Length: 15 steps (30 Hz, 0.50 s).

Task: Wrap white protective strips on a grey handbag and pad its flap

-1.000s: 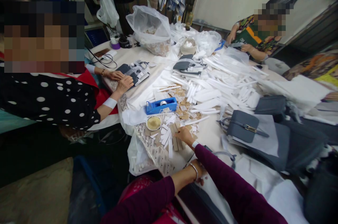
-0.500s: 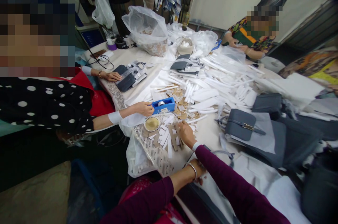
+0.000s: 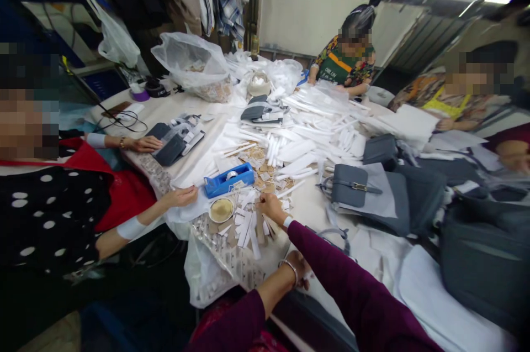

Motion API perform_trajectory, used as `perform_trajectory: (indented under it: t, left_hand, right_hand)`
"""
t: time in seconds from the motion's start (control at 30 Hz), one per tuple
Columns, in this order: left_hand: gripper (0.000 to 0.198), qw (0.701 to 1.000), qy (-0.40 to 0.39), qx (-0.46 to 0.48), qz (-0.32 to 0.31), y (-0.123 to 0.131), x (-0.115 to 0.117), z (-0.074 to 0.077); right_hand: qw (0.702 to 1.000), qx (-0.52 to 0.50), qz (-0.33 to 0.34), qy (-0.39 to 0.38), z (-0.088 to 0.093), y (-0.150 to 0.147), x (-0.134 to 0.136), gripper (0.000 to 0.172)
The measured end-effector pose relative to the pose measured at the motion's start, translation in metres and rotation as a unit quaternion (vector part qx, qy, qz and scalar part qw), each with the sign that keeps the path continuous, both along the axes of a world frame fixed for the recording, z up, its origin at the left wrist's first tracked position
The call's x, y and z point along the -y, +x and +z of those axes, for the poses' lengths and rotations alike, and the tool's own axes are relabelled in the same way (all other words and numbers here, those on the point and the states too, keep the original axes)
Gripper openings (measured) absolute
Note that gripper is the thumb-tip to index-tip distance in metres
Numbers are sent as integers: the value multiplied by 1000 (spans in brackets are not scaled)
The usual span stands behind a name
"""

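Observation:
My right hand (image 3: 271,206), in a maroon sleeve, reaches forward onto a scatter of white paper strips and brown card pieces (image 3: 248,225). Its fingers are curled down on the pieces; what they pinch is too small to make out. My left hand (image 3: 301,273), with a bangle at the wrist, rests at the table's near edge, its fingers tucked behind the right forearm. A small round tin of yellowish paste (image 3: 221,209) and a blue tape dispenser (image 3: 228,179) lie just left of my right hand.
A co-worker in a dotted top has one hand (image 3: 182,196) beside the dispenser. Grey handbags (image 3: 350,185) lie to the right and a heap of white strips (image 3: 314,120) beyond. A plastic bag (image 3: 194,64) stands at the back; two more people sit opposite.
The co-worker's hand reached to the blue dispenser, then drew back to its left. My right hand stayed on the strips, and the view swung up and to the right.

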State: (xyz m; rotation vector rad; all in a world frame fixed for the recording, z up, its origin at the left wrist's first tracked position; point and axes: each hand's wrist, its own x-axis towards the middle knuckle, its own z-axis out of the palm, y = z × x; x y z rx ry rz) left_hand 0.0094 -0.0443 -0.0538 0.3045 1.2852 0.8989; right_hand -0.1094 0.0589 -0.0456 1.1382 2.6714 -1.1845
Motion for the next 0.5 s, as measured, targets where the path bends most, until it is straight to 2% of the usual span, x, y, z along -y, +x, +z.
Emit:
perform_trajectory:
  t: [0.1, 0.17, 0.23, 0.37, 0.5]
  left_hand:
    - [15, 999, -8, -30, -11, -2, 2, -7]
    - [11, 999, -1, -35, -23, -4, 3, -7]
    - [8, 999, 7, -41, -35, -6, 2, -5]
    - [10, 997, 30, -36, -68, -10, 0, -3]
    - [14, 995, 51, -17, -85, -13, -3, -10]
  right_hand:
    - [981, -99, -79, -150, 27, 32, -22, 21]
    - [944, -163, -132, -253, 46, 66, -35, 26]
    - [913, -203, -173, -308, 62, 112, -44, 21]
    - [884, -218, -246, -332, 77, 215, -40, 22]
    - [896, -122, -296, -308, 74, 298, -7, 12]
